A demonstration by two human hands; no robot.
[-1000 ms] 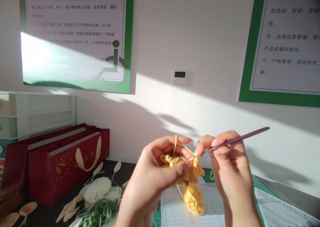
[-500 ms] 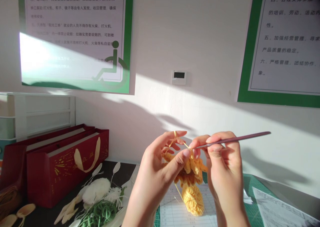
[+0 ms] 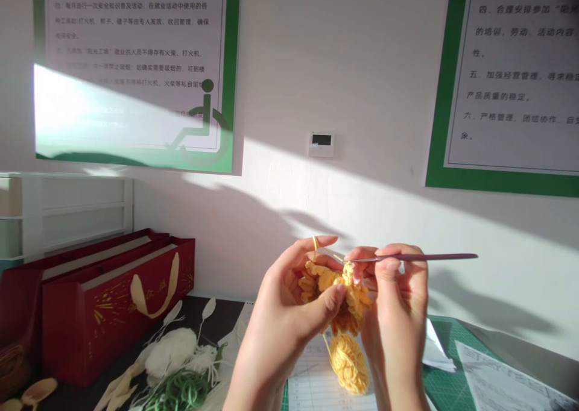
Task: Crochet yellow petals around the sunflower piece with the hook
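My left hand [image 3: 296,296] pinches a yellow crochet piece [image 3: 350,308] with ruffled edges between thumb and fingers. A strand of yellow yarn loops round its raised index finger and runs to the hook. My right hand [image 3: 398,284] grips a crochet hook [image 3: 434,257] with a purple handle, held nearly level. The metal tip of the hook meets the yarn at the top of the piece. Below the hands, a ball of yellow yarn [image 3: 349,366] rests on a printed sheet [image 3: 312,378], with a strand rising from it.
Red gift bags [image 3: 122,302] stand at the left before a white drawer unit [image 3: 85,203]. White yarn [image 3: 172,351] and green yarn [image 3: 181,390] lie near them on the dark table. A green cutting mat [image 3: 446,381] and papers [image 3: 506,378] are at the right.
The hook has swung to a more level angle and its tip has moved up from beside my left thumb. My left thumb has shifted lower on the crochet piece, showing more of it.
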